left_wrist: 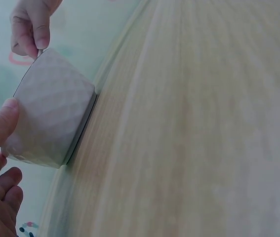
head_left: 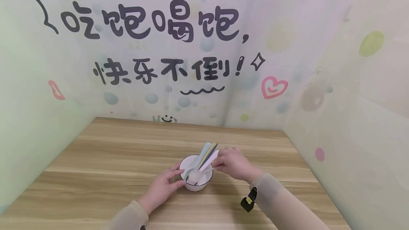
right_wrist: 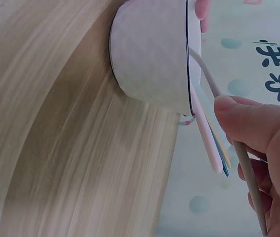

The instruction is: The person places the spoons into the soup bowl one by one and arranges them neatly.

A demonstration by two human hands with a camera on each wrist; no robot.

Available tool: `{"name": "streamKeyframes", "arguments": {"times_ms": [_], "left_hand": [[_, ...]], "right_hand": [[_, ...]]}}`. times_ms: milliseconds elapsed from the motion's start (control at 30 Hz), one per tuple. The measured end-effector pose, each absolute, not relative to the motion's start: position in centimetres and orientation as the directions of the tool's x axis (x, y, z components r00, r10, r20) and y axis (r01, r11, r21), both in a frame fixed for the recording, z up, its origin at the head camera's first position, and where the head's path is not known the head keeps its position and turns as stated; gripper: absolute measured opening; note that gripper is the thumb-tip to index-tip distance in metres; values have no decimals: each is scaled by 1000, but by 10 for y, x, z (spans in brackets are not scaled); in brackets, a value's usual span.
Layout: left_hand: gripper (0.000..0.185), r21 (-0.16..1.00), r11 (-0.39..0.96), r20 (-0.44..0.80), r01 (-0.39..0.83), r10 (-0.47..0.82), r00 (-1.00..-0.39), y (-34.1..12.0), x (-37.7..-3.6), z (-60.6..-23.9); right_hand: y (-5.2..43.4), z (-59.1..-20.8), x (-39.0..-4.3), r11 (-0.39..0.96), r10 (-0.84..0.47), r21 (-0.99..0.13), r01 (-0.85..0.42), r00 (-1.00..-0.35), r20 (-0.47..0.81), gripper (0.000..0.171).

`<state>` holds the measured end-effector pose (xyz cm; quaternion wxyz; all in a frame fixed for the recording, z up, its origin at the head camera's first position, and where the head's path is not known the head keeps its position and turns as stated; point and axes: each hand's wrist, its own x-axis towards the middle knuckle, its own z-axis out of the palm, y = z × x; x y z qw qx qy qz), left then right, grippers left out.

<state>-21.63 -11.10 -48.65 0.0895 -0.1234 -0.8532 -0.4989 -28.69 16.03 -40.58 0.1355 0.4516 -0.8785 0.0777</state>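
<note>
A white bowl (head_left: 196,188) with a dark rim stands on the table; the left wrist view shows its dimpled side (left_wrist: 51,108). My left hand (head_left: 161,188) holds it from the left, the thumb on its near side. At its right edge my right hand (head_left: 234,163) pinches the pale handle of a spoon (right_wrist: 248,177), whose rounded head lies within the bowl. Leaning out over the far right rim are a light blue handle (head_left: 203,153), a pink handle (right_wrist: 209,138), and thin yellow and dark blue sticks (head_left: 212,148). Their lower ends are partly hidden.
The wood-grain table (head_left: 127,144) runs back to a printed wall (head_left: 198,105) with black lettering. Side walls (head_left: 345,144) stand at left and right. A black strap with a small box (head_left: 248,201) hangs at my right wrist.
</note>
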Motion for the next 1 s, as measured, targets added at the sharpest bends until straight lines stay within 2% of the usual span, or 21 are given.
{"name": "streamKeyframes", "arguments": {"times_ms": [433,1000], "left_hand": [[39,831,466,278,305,127,-952,-111,-216,-485],[39,842,451,265,295,130,-956,-112,-216,-484]], "right_hand": [[152,-408,-285,597,-776,82,-798,-549,311,8],[146,-413,-284,620,-771,128,-774,-571,281,8]]}}
